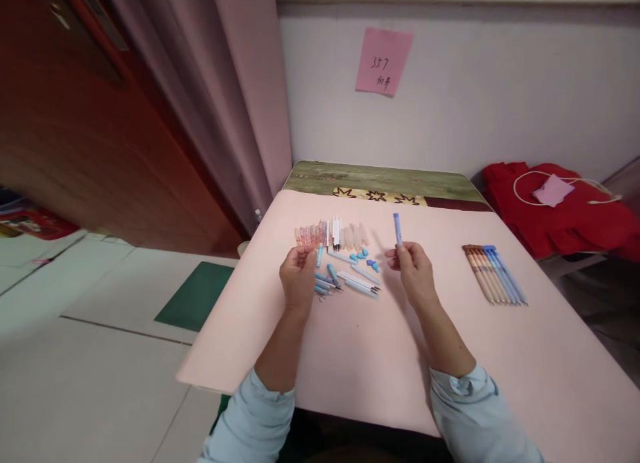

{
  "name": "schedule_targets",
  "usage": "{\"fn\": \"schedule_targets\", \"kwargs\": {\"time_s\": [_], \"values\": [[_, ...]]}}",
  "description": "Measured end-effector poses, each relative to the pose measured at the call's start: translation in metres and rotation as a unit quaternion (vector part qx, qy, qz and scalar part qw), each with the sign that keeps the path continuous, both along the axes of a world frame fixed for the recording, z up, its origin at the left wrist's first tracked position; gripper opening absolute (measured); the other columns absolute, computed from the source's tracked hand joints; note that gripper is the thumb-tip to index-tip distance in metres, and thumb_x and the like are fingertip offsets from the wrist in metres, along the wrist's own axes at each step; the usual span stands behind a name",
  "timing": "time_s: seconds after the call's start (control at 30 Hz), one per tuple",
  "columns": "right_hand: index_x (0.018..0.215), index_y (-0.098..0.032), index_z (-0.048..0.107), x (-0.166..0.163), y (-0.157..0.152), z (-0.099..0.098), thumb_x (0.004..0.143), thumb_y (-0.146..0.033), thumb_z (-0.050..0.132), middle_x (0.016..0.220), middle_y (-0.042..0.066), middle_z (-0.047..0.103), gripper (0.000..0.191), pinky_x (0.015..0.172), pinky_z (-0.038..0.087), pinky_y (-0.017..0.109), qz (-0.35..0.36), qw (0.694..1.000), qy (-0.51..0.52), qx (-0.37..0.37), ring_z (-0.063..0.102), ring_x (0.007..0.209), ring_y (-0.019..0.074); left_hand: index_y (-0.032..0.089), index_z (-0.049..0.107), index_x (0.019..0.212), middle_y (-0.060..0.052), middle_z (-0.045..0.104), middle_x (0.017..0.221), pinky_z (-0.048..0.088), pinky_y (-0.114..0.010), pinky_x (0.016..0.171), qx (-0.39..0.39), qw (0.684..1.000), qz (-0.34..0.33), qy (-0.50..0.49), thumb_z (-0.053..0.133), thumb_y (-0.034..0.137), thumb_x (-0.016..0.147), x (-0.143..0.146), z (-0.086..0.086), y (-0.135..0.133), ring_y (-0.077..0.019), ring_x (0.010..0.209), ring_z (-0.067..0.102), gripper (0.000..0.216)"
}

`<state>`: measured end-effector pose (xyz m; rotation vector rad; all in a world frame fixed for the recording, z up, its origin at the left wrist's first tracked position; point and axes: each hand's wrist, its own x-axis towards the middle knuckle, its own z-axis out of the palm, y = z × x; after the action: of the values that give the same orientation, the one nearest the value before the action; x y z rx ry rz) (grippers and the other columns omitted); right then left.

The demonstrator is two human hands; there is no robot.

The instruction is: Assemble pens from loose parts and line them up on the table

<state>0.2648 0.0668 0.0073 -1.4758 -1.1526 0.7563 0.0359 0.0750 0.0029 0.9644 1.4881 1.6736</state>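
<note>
My right hand [413,268] grips a blue pen barrel [397,228], held upright above the table. My left hand [299,276] is raised beside the pen parts, thumb and fingertips pinched; whatever is between them is too small to make out. Between my hands lie loose pen parts: blue barrels [361,289], light-blue pieces [334,273] partly behind my left hand, and small blue caps [359,256]. Behind them are white refills [337,233], pink patterned barrels [311,234] and clear pale grips [353,237] in rows.
A row of brown and blue pens [495,276] lies on the right of the pink-covered table [365,363]. A red cloth [565,213] with a white cord is beyond the right edge. A pink note [384,61] hangs on the wall. Left are a curtain [245,83] and a green mat [195,295].
</note>
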Motion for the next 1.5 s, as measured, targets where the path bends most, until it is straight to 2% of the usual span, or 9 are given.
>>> {"fn": "schedule_targets", "kwargs": {"time_s": [0.23,0.47,0.6,0.7,0.83,1.03,1.13,1.27,1.5], "values": [[0.112,-0.028,0.064,-0.023,-0.005,0.002,0.085,-0.050,0.058,0.076,0.002,0.069,0.035,0.059,0.033,0.028,0.034,0.934,-0.345,-0.082,0.061,0.069,0.0208,0.019,0.069,0.083,-0.001,0.066,0.076,0.045,-0.022,0.063,0.011,0.998,-0.045,0.049,0.070,0.030,0.073,0.010,-0.001,-0.005,-0.0131,0.068,0.058,0.015],[0.092,-0.028,0.071,-0.030,0.002,0.004,0.087,-0.039,0.055,0.081,0.005,0.072,0.020,0.060,0.032,0.028,0.042,0.900,-0.415,-0.129,0.061,0.070,0.0198,0.019,0.070,0.084,0.000,0.066,0.075,0.047,-0.023,0.064,0.024,0.993,-0.076,0.090,0.070,0.030,0.075,0.014,0.002,-0.008,-0.0130,0.067,0.059,0.014],[0.089,-0.026,0.071,-0.030,-0.003,0.009,0.086,-0.043,0.059,0.069,0.000,0.066,0.021,0.060,0.033,0.027,0.027,0.948,-0.308,-0.074,0.056,0.065,0.0165,0.019,0.071,0.091,-0.002,0.069,0.083,0.049,-0.025,0.070,0.045,0.989,-0.138,0.036,0.073,0.032,0.075,0.019,0.004,-0.009,-0.0141,0.075,0.062,0.021],[0.083,-0.021,0.070,-0.037,-0.010,0.015,0.080,-0.052,0.065,0.061,-0.002,0.058,0.031,0.057,0.035,0.025,0.103,0.990,-0.084,-0.036,0.051,0.059,0.0136,0.019,0.072,0.101,-0.003,0.069,0.084,0.049,-0.025,0.065,0.014,0.973,-0.231,-0.019,0.074,0.034,0.074,0.026,0.010,-0.013,-0.0133,0.071,0.061,0.031],[0.074,-0.017,0.066,-0.047,-0.020,0.025,0.076,-0.054,0.070,0.065,0.000,0.060,0.037,0.058,0.040,0.026,0.237,0.959,0.152,-0.032,0.051,0.060,0.0135,0.019,0.075,0.097,-0.001,0.066,0.072,0.046,-0.024,0.059,-0.003,0.946,-0.318,-0.057,0.072,0.035,0.077,0.031,0.020,-0.021,-0.0103,0.061,0.055,0.026],[0.066,-0.018,0.061,-0.048,-0.021,0.027,0.074,-0.057,0.072,0.047,-0.007,0.033,0.041,0.051,0.032,0.025,0.257,0.944,0.195,-0.066,0.032,0.048,0.0093,0.018,0.076,0.088,-0.001,0.067,0.072,0.043,-0.023,0.056,0.002,0.936,-0.342,-0.080,0.076,0.032,0.074,0.030,0.024,-0.024,-0.0085,0.058,0.052,0.019],[0.072,-0.018,0.060,-0.047,-0.021,0.022,0.081,-0.058,0.063,0.051,-0.007,0.035,0.041,0.052,0.031,0.024,0.264,0.952,0.148,-0.047,0.031,0.050,0.0094,0.016,0.073,0.081,0.000,0.065,0.065,0.045,-0.021,0.056,-0.023,0.936,-0.320,-0.142,0.080,0.030,0.069,0.029,0.022,-0.021,-0.0076,0.055,0.054,0.019],[0.092,-0.020,0.063,-0.045,-0.023,0.016,0.093,-0.054,0.046,0.059,-0.005,0.045,0.038,0.055,0.031,0.024,0.204,0.978,-0.040,0.009,0.039,0.054,0.0113,0.016,0.066,0.087,-0.002,0.072,0.080,0.055,-0.025,0.070,-0.025,0.919,-0.259,-0.295,0.080,0.032,0.070,0.024,0.019,-0.016,-0.0120,0.069,0.067,0.027],[0.089,-0.023,0.065,-0.045,-0.026,0.012,0.095,-0.050,0.043,0.061,-0.004,0.054,0.036,0.057,0.032,0.022,0.137,0.960,-0.243,0.031,0.047,0.056,0.0111,0.015,0.061,0.091,-0.006,0.074,0.088,0.057,-0.025,0.073,-0.016,0.902,-0.218,-0.372,0.079,0.030,0.071,0.015,0.019,-0.012,-0.0138,0.076,0.070,0.030]]}}
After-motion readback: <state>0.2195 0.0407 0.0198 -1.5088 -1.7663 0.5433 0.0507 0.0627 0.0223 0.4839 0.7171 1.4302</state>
